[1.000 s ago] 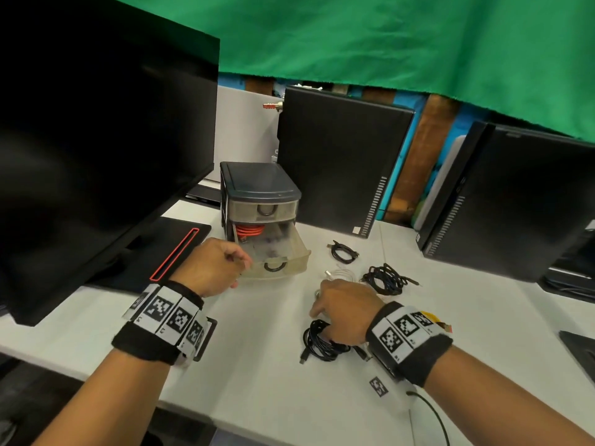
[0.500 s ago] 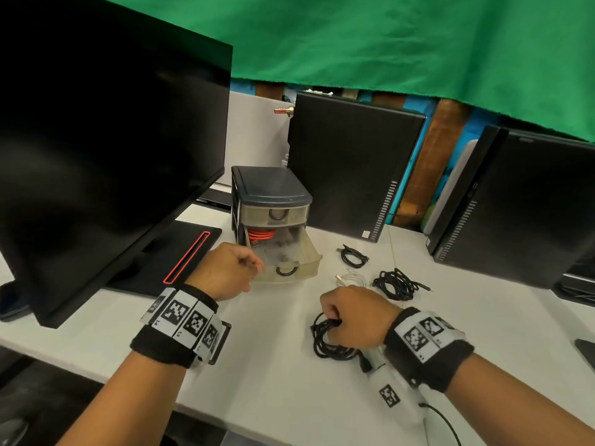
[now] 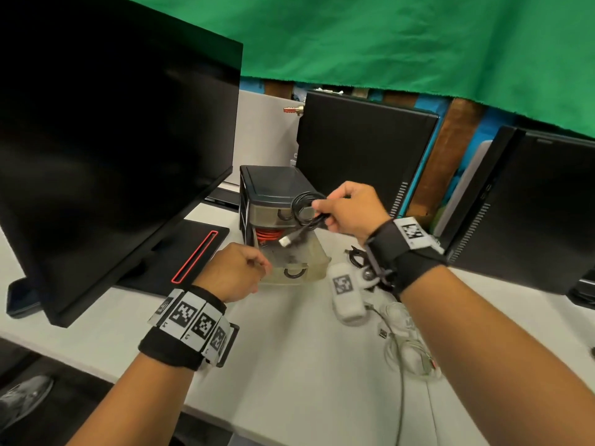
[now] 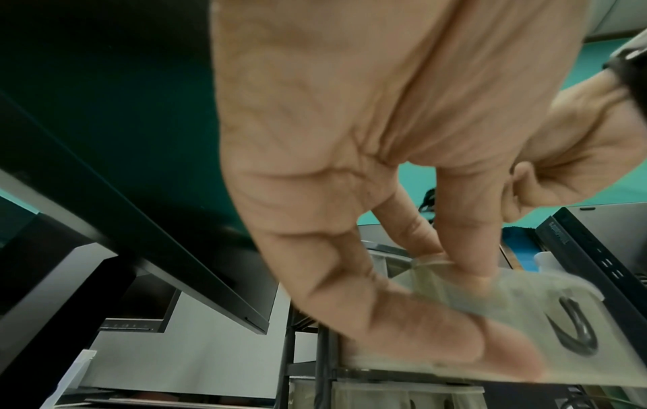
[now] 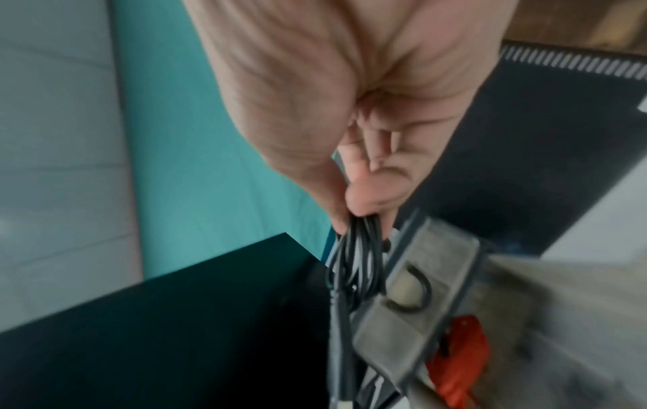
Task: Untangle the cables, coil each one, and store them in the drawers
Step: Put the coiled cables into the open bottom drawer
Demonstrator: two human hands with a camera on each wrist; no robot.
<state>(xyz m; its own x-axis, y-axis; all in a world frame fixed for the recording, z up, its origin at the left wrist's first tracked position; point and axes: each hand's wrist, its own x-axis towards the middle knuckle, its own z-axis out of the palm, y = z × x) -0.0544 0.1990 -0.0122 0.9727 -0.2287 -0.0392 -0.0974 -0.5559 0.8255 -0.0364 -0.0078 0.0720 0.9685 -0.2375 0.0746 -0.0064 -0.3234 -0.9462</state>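
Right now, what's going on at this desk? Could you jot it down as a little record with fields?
Right hand: holds a coiled black cable in a pinching grip, above the open drawer
Left hand: grips the front left corner of the open drawer
Drawer unit: small, dark top; upper drawer closed, lower one pulled out
Already inside: orange cable at the back of the open drawer
Still on the desk: white cable, partly hidden by the right arm

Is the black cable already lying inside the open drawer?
No: the right hand holds the coiled black cable in the air above the open drawer, whose front corner the left hand grips.
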